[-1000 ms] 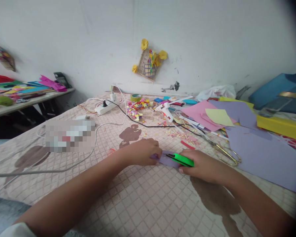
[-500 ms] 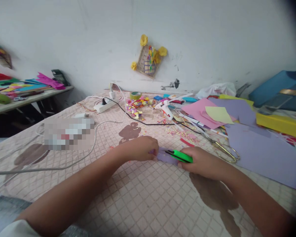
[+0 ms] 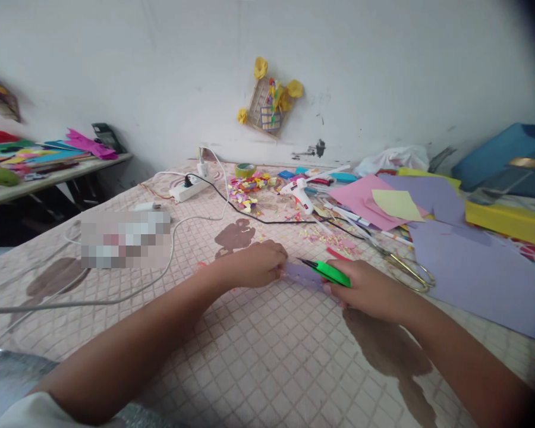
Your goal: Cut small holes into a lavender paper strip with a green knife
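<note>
A narrow strip of purple paper (image 3: 304, 275) spans the gap between my two hands, just above the tiled-pattern table cover. My left hand (image 3: 264, 264) is closed on the strip's left end, fingers curled over it. In my right hand (image 3: 361, 285) is a green utility knife (image 3: 332, 273), its dark tip pointing left over the strip. The fingers of that hand also rest at the strip's right end; whether they pinch it is hard to tell. Gold-handled scissors (image 3: 408, 268) lie to the right of my right hand.
A white glue gun (image 3: 299, 195) lies beyond my hands, near paper scraps (image 3: 249, 190) and green tape (image 3: 245, 170). Large purple sheets (image 3: 485, 279) and pink paper (image 3: 368, 199) cover the right side. A black cord (image 3: 267, 222) and white cable (image 3: 173, 238) cross the table from a power strip (image 3: 191, 189).
The green utility knife has tilted, its tip now lifted a little higher and slightly left above the strip. My left hand stays on the strip in nearly the same place.
</note>
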{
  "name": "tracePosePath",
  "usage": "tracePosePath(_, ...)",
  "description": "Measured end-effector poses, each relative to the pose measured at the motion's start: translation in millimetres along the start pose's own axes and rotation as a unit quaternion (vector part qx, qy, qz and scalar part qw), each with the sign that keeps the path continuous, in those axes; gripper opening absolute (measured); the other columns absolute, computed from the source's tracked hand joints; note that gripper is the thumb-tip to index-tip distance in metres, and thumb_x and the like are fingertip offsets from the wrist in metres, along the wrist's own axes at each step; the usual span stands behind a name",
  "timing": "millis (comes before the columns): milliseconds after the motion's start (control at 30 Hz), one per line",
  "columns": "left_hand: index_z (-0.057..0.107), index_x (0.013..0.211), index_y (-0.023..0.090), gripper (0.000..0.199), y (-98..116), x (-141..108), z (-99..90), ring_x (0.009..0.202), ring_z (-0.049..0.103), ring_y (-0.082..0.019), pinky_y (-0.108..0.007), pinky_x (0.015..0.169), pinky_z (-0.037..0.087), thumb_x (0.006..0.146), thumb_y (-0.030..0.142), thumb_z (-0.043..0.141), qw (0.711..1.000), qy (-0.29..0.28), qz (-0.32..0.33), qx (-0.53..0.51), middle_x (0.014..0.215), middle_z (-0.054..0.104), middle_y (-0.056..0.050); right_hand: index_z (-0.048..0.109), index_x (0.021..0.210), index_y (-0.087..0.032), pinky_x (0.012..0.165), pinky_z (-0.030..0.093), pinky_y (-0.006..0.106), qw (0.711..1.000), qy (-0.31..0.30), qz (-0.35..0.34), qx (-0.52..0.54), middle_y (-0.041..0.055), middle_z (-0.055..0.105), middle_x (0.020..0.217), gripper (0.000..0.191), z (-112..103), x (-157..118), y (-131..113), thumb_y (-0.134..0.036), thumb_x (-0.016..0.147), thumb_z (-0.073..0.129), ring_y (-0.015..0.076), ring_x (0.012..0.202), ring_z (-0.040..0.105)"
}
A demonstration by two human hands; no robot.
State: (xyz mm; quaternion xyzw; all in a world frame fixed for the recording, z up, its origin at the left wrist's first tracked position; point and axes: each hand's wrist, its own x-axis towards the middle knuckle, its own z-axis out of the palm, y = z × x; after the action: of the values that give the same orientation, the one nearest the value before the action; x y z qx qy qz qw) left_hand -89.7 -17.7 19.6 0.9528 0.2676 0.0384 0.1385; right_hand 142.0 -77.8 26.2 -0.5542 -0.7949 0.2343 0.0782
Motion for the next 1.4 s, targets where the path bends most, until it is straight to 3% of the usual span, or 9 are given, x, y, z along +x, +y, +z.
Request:
tracePosePath(267, 0.065, 0.084, 0.016, 0.015, 1.7, -0.5, -2.8, 0.091, 0.058, -0.018, -0.029, 0.084, 0.044, 0.083, 0.028, 0.056, 1.0, 0.005, -0.008, -0.007, 0.095, 0.064, -0.006, 0.057, 0.075, -0.021, 0.061, 0.04, 0.03, 0.998, 0.046, -0.015, -0.031, 0.0031, 0.063, 0.075, 0.014, 3.1, 7.4, 8.5, -0.034, 0.081, 0.056, 0.0204, 0.07, 0.057)
tracePosePath(467, 0.061, 0.105, 0.018, 0.028, -5.5, 5.2, 8.4, 0.094, 0.057, -0.02, -0.031, 0.084, 0.043, 0.078, 0.016, 0.052, 0.999, 0.036, -0.035, -0.001, 0.1, 0.063, -0.006, 0.055, 0.073, -0.02, 0.067, 0.04, 0.031, 0.993, 0.088, -0.037, -0.071, 0.0059, 0.062, 0.079, 0.01, 9.9, 16.5, 13.2, -0.027, 0.081, 0.054, 0.0219, 0.076, 0.057)
tracePosePath(833, 0.065, 0.09, 0.017, 0.022, -5.6, 9.2, 10.1, 0.083, 0.059, -0.017, -0.027, 0.075, 0.045, 0.074, 0.011, 0.05, 0.998, 0.051, -0.033, -0.007, 0.088, 0.066, -0.004, 0.058, 0.077, -0.018, 0.071, 0.041, 0.033, 0.988, 0.078, -0.06, -0.116, 0.0085, 0.063, 0.082, 0.009, 9.5, 19.8, 19.7, -0.021, 0.08, 0.051, 0.0233, 0.08, 0.057)
tracePosePath(1133, 0.061, 0.075, 0.015, 0.013, -0.8, 9.9, 12.5, 0.078, 0.055, -0.016, -0.026, 0.074, 0.043, 0.076, 0.011, 0.049, 0.997, 0.077, 0.009, 0.013, 0.08, 0.059, -0.005, 0.06, 0.086, -0.019, 0.074, 0.042, 0.034, 0.986, 0.076, -0.062, -0.138, 0.0098, 0.064, 0.091, 0.012, 11.7, 16.4, 15.4, -0.019, 0.078, 0.05, 0.0259, 0.089, 0.059)
tracePosePath(1400, 0.064, 0.088, 0.015, 0.014, -6.0, 23.9, 21.1, 0.077, 0.056, -0.015, -0.024, 0.068, 0.042, 0.078, 0.019, 0.054, 0.995, 0.093, 0.032, -0.001, 0.083, 0.063, -0.003, 0.061, 0.09, -0.016, 0.074, 0.043, 0.037, 0.984, 0.088, -0.064, -0.137, 0.0126, 0.065, 0.096, 0.016, 12.9, 17.1, 13.2, -0.02, 0.081, 0.049, 0.0281, 0.091, 0.059)
